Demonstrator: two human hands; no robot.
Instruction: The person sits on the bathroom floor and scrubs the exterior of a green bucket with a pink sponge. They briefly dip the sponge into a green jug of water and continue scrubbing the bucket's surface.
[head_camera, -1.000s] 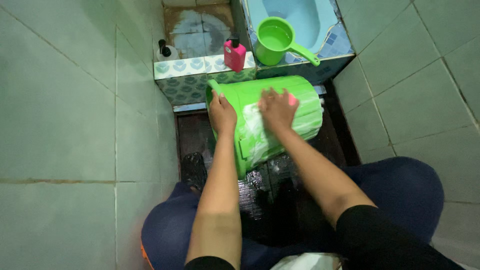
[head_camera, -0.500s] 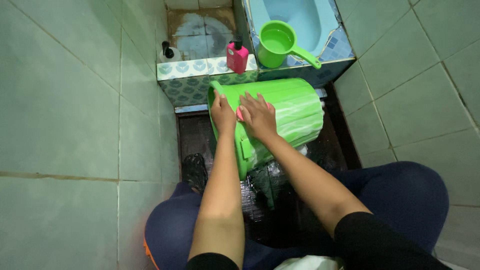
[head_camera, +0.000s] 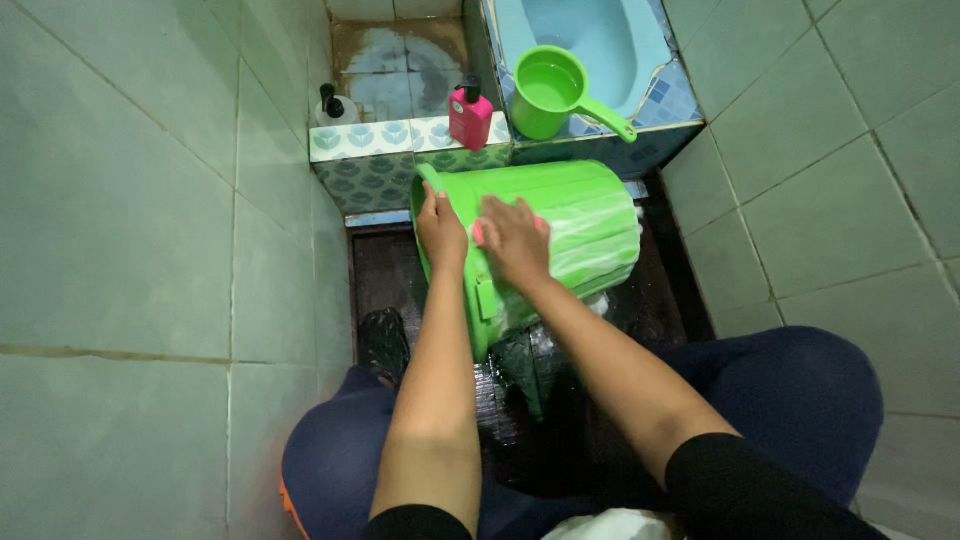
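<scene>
Right now you are scrubbing the outside of the green bucket (head_camera: 545, 235), which lies on its side on the wet dark floor (head_camera: 385, 265) below the tiled ledge (head_camera: 385, 135). Your left hand (head_camera: 441, 228) grips the rim, fingers curled over it, steadying it. Your right hand (head_camera: 510, 238) presses a pink sponge (head_camera: 479, 232) flat against the soapy wall. Next, I judge, roll the bucket to reach an unwashed side.

tiled ledge (head_camera: 385, 137) behind bucket (head_camera: 580, 215), wall (head_camera: 150, 200) close left
</scene>
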